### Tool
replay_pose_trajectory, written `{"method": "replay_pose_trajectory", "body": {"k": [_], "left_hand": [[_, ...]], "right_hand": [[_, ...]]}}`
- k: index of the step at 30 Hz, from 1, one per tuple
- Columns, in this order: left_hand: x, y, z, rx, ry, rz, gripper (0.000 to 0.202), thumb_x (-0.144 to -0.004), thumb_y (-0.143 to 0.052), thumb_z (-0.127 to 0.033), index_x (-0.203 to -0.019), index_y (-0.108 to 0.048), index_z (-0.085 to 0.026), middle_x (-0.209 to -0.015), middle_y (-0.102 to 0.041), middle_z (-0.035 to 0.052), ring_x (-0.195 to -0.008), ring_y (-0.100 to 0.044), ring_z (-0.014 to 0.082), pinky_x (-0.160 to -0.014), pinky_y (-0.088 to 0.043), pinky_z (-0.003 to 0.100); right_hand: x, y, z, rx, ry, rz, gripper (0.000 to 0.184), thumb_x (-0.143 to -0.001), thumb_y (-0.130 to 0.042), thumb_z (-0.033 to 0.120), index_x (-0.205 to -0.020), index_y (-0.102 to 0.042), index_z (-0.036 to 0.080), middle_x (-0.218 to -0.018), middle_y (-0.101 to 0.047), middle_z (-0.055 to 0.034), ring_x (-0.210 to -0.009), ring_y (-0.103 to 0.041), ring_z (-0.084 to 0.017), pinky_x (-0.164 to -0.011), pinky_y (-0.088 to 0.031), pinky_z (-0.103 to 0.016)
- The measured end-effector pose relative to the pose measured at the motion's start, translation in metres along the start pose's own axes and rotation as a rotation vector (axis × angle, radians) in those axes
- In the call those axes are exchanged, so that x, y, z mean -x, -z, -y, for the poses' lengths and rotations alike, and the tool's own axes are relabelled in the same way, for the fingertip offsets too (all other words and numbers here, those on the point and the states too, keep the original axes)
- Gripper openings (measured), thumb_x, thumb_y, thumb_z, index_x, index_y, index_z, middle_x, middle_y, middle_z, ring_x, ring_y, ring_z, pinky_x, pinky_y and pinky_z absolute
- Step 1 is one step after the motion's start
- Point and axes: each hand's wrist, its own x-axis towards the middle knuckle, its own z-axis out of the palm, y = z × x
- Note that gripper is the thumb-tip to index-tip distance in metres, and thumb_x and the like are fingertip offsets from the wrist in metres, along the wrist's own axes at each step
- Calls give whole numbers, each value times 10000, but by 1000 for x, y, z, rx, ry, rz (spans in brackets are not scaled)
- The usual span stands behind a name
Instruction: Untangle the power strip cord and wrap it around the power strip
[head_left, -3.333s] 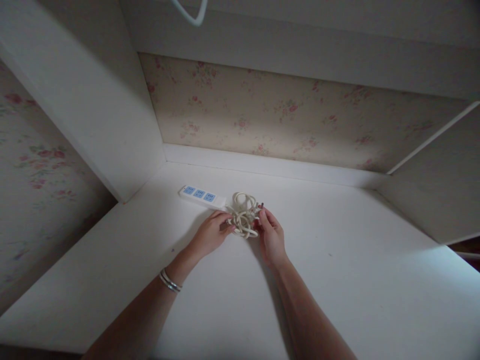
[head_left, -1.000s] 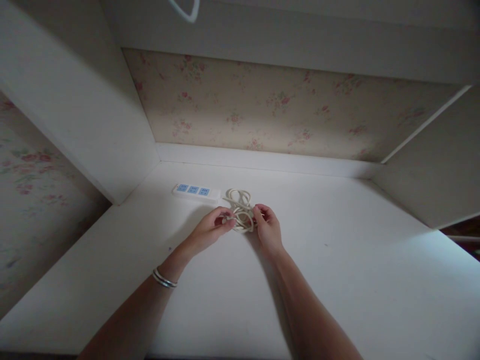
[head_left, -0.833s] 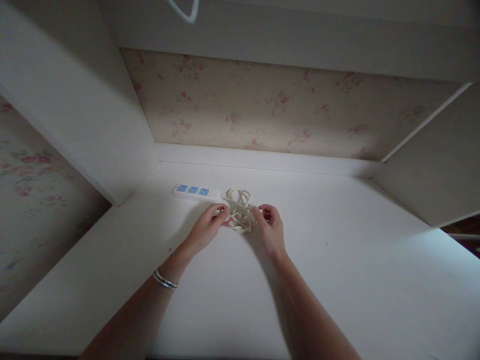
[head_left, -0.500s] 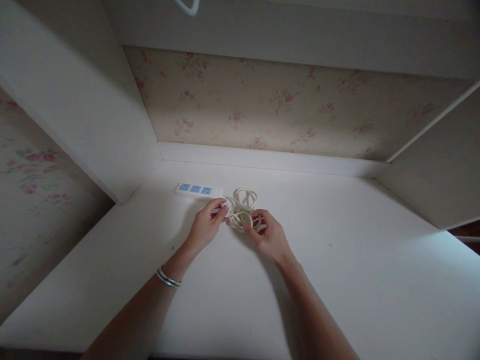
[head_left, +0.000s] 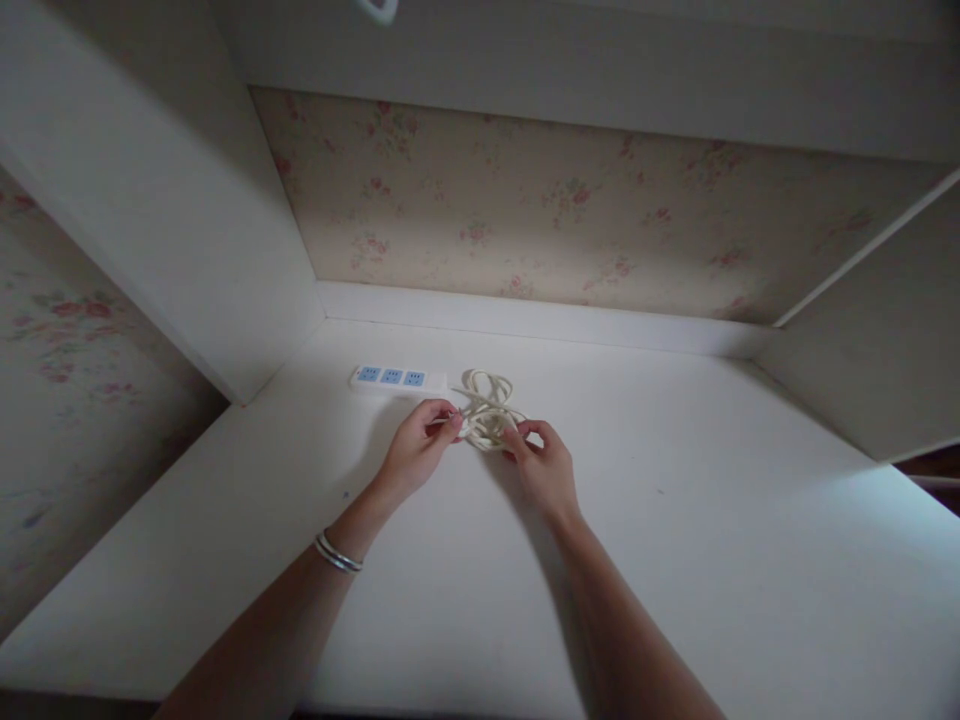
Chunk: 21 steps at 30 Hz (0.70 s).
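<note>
A white power strip (head_left: 397,379) with three blue sockets lies on the white desk (head_left: 675,560), near the back left. Its cream cord (head_left: 486,410) is bunched in a tangled coil just right of it. My left hand (head_left: 417,450), bracelets on the wrist, pinches the cord at the coil's left side. At the coil's right side my right hand (head_left: 546,468) is closed on another strand. Both hands rest low over the desk.
A white side panel (head_left: 187,230) walls the desk on the left and a slanted white panel (head_left: 870,360) on the right. Floral wallpaper (head_left: 540,210) covers the back, under a white shelf (head_left: 600,80). The desk's front edge runs along the bottom left.
Both hands have kept working the cord coil, shifting their grips by small amounts. The coil has loosened and spread a little. The power strip has stayed in place.
</note>
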Motion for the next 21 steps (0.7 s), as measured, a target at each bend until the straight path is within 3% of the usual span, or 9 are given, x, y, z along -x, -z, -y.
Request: {"method": "replay_pose_trajectory", "body": {"k": [6, 10, 16, 21], "left_hand": [[0, 3, 5, -125, -83, 26, 266, -828, -607, -389, -962, -544, -167, -930, -602, 28, -811, -589, 122, -740, -506, 241], [-1, 3, 8, -195, -92, 37, 262, -866, -544, -408, -971, -533, -168, -914, -582, 27, -788, -571, 118, -709, -480, 227], [-4, 3, 19, -240, -81, 62, 289, -871, -512, -442, -969, -537, -172, -895, -584, 35, -797, -577, 146, -709, -482, 257], [-2, 2, 20, -326, -75, 108, 267, -875, -504, -426, -959, -537, -175, -832, -616, 26, -752, -585, 144, -679, -461, 250]], "right_hand": [[5, -4, 7, -66, 29, 128, 355, -773, -615, 541, -806, -589, 188, -901, -684, -54, -726, -612, -159, -676, -466, -271], [9, -5, 16, -148, 36, 215, 343, -802, -594, 518, -806, -611, 175, -843, -688, -59, -747, -605, -160, -702, -452, -272], [5, -11, 17, -402, -89, 171, 392, -791, -599, 540, -876, -645, 160, -858, -684, -67, -753, -599, -163, -708, -474, -293], [2, -10, 19, -663, -172, 219, 292, -775, -664, 449, -898, -651, 184, -893, -674, -53, -785, -621, -158, -757, -503, -307]]}}
